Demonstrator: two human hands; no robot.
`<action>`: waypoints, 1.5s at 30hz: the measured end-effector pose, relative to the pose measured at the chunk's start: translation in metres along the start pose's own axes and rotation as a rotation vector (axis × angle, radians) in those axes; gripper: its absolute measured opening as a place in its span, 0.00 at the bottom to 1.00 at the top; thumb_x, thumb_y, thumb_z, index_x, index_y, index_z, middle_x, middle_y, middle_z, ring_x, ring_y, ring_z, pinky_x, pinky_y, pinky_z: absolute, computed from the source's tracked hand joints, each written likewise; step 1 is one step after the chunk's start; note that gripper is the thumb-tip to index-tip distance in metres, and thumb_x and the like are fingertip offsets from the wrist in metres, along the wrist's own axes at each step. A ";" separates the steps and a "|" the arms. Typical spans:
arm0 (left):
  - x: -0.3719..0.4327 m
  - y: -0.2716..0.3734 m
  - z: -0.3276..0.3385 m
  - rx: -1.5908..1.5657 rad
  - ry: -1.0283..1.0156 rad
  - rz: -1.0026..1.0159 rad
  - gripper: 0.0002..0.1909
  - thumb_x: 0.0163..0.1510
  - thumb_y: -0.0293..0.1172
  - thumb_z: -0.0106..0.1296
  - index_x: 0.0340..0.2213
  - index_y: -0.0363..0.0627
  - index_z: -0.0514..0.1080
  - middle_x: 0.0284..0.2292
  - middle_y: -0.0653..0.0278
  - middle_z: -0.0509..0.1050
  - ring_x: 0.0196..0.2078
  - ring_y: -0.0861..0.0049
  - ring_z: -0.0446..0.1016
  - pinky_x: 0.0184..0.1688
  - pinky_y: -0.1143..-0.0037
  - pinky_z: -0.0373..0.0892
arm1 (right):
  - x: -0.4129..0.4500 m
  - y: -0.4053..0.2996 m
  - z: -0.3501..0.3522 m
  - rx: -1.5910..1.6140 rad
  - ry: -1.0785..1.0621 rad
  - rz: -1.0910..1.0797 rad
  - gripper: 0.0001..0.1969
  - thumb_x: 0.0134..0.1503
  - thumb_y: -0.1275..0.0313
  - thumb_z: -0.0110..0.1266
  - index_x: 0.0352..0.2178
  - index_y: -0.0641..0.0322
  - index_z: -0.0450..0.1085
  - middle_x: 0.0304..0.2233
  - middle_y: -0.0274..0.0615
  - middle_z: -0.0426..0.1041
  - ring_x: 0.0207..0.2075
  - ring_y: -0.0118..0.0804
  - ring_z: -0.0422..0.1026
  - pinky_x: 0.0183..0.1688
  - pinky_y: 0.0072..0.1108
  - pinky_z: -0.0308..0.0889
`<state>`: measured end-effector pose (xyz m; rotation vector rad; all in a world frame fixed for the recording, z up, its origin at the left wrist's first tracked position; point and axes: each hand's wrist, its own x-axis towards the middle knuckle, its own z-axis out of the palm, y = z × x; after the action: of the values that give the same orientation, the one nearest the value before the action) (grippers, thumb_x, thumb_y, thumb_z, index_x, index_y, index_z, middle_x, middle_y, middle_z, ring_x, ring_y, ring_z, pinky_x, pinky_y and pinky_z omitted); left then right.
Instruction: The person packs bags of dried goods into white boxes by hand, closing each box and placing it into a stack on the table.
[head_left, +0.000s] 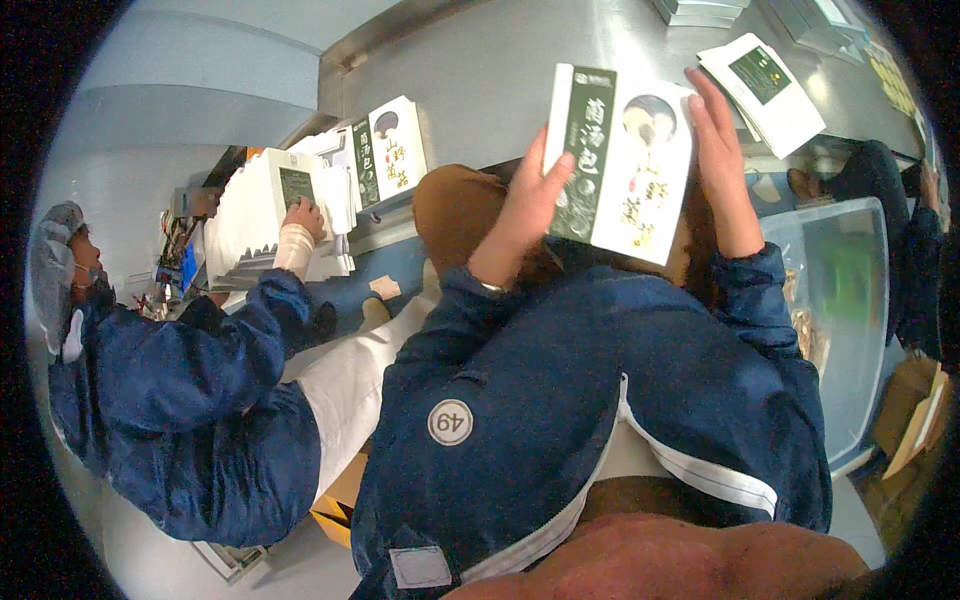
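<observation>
A white paperboard carton (651, 180) with a green printed panel and a round picture is between my hands, tilted above my lap. My left hand (536, 187) grips its left edge, the thumb lying on the green panel. My right hand (716, 142) lies along the opposite edge, its fingers stretched upward. The carton's underside is hidden. Just beyond my right hand, white folded cartons (787, 112) with a dark green label lie at the edge of a steel table (480, 82).
To my left, a co-worker's hand (304, 221) rests on a row of white cartons (247, 202). Another printed carton (388, 150) lies beside that row. A clear plastic bin (851, 300) holding packets stands by my right side. Grey stacks (701, 11) sit at the table's far side.
</observation>
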<state>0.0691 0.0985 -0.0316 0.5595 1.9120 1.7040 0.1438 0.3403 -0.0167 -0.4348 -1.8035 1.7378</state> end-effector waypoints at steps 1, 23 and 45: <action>0.008 0.004 -0.017 0.051 0.076 0.014 0.28 0.61 0.37 0.46 0.58 0.36 0.55 0.51 0.52 0.66 0.52 0.69 0.67 0.54 0.72 0.63 | 0.004 -0.005 0.009 0.009 0.039 0.002 0.22 0.65 0.63 0.42 0.55 0.65 0.62 0.54 0.45 0.67 0.55 0.34 0.64 0.56 0.22 0.59; -0.032 -0.089 -0.288 -0.089 1.122 -0.173 0.39 0.55 0.54 0.52 0.57 0.36 0.57 0.55 0.47 0.59 0.54 0.57 0.64 0.50 0.61 0.67 | 0.010 0.021 0.026 -0.958 -0.306 -0.440 0.08 0.56 0.69 0.52 0.29 0.63 0.72 0.30 0.44 0.74 0.36 0.48 0.71 0.43 0.35 0.63; 0.128 -0.048 -0.252 1.131 0.561 0.054 0.48 0.47 0.62 0.55 0.50 0.23 0.62 0.44 0.35 0.71 0.47 0.47 0.71 0.49 0.63 0.68 | -0.009 0.028 -0.078 -0.530 0.079 0.038 0.13 0.60 0.66 0.50 0.39 0.66 0.72 0.38 0.46 0.75 0.42 0.40 0.72 0.47 0.25 0.66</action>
<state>-0.1860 -0.0258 -0.0730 0.5228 3.2399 0.6550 0.1945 0.3988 -0.0479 -0.7415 -2.1977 1.2253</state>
